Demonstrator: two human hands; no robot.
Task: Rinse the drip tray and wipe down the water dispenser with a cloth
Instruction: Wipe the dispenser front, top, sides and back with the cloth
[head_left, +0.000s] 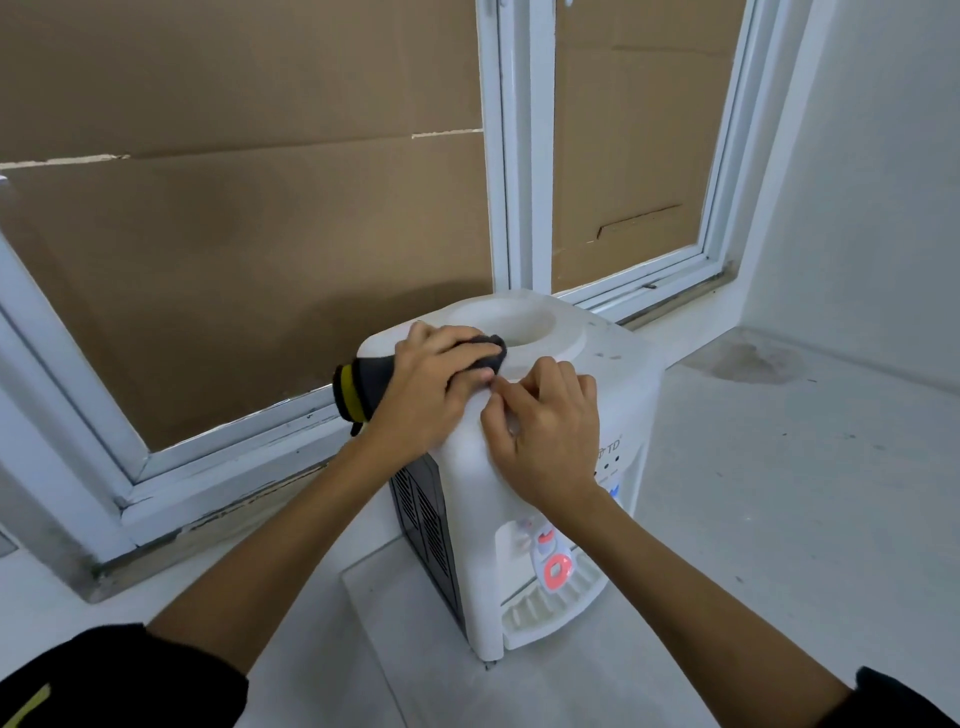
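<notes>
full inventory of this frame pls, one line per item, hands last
water dispenser: 1, white, on the pale counter, no bottle in its top well
drip tray: 1, white, seated at the dispenser's front base
taps: red and blue, above the tray; count unclear
cloth: 1, dark grey with yellow trim, on the dispenser's top
counter: 1, pale grey, stained near the far corner
window: white frames, panes covered with brown cardboard
left hand: presses the cloth on the top
right hand: rests on the dispenser's top front edge
</notes>
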